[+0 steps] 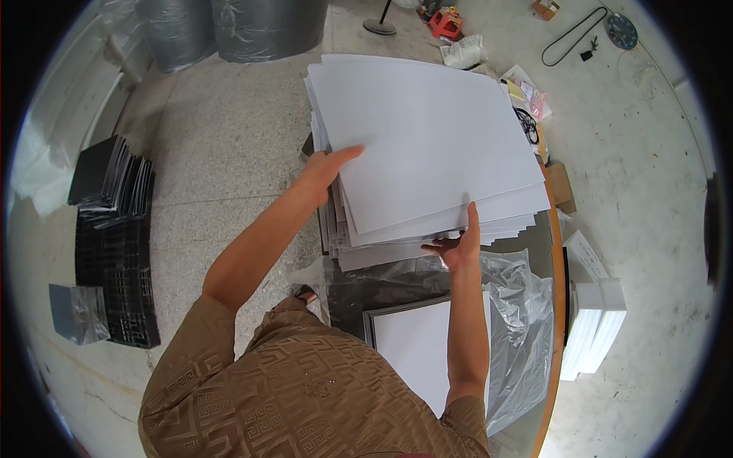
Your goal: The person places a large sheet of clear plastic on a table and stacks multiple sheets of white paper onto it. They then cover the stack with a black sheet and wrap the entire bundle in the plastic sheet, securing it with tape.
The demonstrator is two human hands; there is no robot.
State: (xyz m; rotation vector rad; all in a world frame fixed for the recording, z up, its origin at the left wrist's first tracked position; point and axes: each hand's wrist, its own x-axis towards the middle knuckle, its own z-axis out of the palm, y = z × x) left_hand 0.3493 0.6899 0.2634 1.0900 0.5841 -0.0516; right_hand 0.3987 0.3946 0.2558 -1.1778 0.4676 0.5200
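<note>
- Head view: both bare hands work at a fanned stack of large white sheets [427, 137] that lies on a round bench [551, 229] with an orange rim
- The left hand [324, 169] lies against the left edge of the stack, thumb stretched out flat over the top sheet and the other fingers hidden beneath it, so its grip is grasping the upper sheets at that edge
- The right hand [458, 243] is at the near edge of the stack, thumb pointing up along the top sheets and fingers curled under them; its grip is pinching those sheets too
- The top sheets sit skewed against the lower ones, whose edges show in steps at the near and left sides
- Nearer the person, crumpled clear plastic wrap [519, 320] covers the bench, and a second white pile in a dark frame [416, 336] lies on it, just beside the right forearm
- To the left, on the speckled floor, lie black panels [114, 229], some fanned, some flat
- To the right of the bench stand white blocks [599, 317]
- Two grey wrapped rolls [229, 27] stand at the far edge of the floor
</note>
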